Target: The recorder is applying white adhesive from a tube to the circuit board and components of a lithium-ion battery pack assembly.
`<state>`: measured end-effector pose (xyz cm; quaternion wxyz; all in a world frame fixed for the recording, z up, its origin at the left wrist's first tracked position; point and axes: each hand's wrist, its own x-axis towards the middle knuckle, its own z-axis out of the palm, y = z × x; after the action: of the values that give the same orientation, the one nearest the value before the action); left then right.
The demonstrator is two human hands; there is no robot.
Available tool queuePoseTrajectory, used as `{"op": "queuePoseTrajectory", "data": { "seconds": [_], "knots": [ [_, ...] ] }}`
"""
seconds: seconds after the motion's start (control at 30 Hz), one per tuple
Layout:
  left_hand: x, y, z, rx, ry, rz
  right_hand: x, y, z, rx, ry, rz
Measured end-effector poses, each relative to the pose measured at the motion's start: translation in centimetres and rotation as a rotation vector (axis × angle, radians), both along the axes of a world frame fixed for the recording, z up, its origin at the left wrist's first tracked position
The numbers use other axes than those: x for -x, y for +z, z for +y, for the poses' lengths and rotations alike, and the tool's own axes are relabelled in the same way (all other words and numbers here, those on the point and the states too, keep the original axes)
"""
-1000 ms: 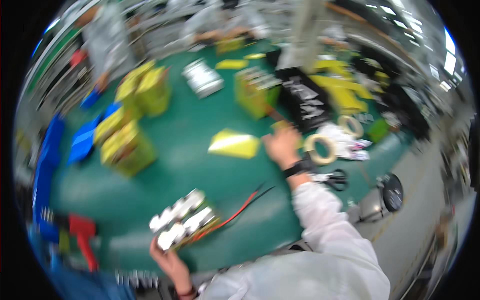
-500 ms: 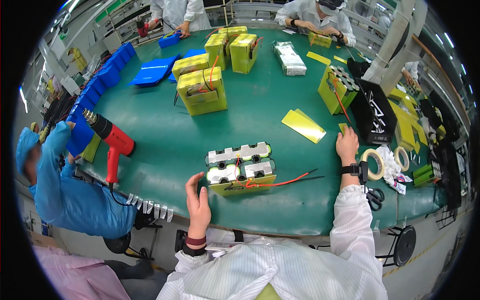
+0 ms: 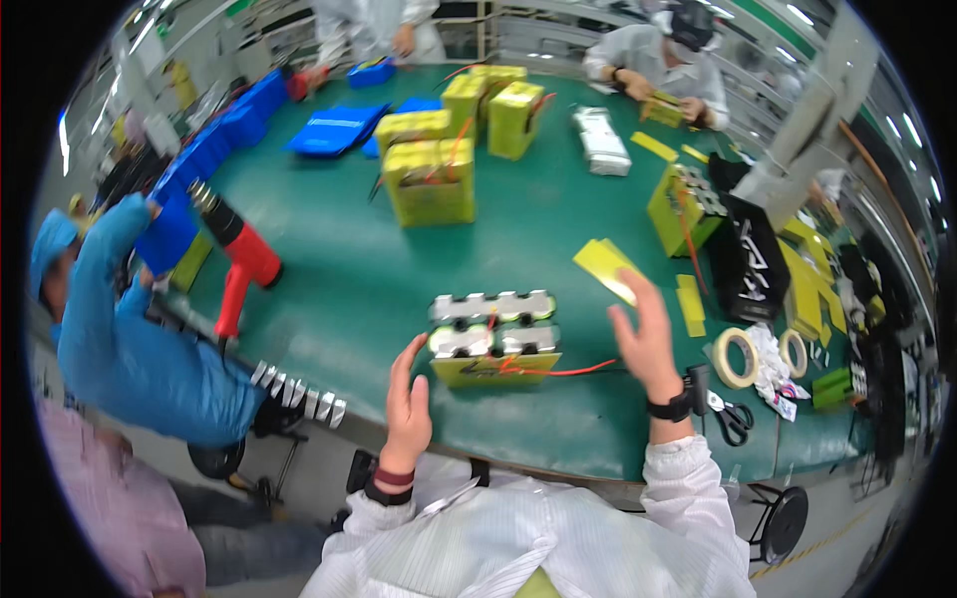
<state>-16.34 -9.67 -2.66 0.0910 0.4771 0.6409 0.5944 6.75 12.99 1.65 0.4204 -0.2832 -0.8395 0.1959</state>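
Note:
A battery pack [image 3: 493, 339] lies before me, its cell ends under metal strips and a yellow board on its near side, a red lead running off to the right. My left hand [image 3: 407, 411] is at its left end, fingers stretched and holding nothing; whether the fingertips touch the pack I cannot tell. My right hand [image 3: 650, 339] is to the right of the pack, empty, thumb and fingers apart. Its fingertips overlap the near end of some yellow sheets [image 3: 603, 267]; contact is unclear. Right of this hand lies a narrow yellow strip [image 3: 690, 305].
Yellow-wrapped packs [image 3: 429, 184] stand at the far middle. A red heat gun [image 3: 246, 264] is at the left, beside a blue-sleeved co-worker [image 3: 150, 339]. Tape rolls [image 3: 735, 359], scissors [image 3: 733, 419] and a black box [image 3: 748, 259] are at the right. Co-workers sit or stand across the table.
My right hand has come off the narrow yellow strip, leaving it on the table, and moved left toward the yellow sheets. My left hand stays by the pack. The whole view has shifted.

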Motion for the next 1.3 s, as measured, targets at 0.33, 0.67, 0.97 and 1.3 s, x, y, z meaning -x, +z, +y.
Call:
{"op": "queuePoseTrajectory", "data": {
  "seconds": [0.33, 0.67, 0.97, 1.3],
  "knots": [
    [5.1, -7.9, 0.0, 0.096, -0.216, -0.316, -6.5, 3.3, -2.5, 0.1, 0.009, 0.03],
    [3.8, -2.8, 1.7, 0.392, -0.364, -0.19, -30.8, -0.3, 20.6, 0.03, -1.119, -0.413],
    [4.6, -5.8, 0.6, 0.539, -0.233, -0.014, -33.0, -6.6, 27.5, 0.099, -1.322, -0.785],
    [6.4, -7.9, 1.1, 0.438, -0.36, -0.038, -37.2, -8.9, 31.8, -0.045, -1.254, -1.028]
  ]
}}
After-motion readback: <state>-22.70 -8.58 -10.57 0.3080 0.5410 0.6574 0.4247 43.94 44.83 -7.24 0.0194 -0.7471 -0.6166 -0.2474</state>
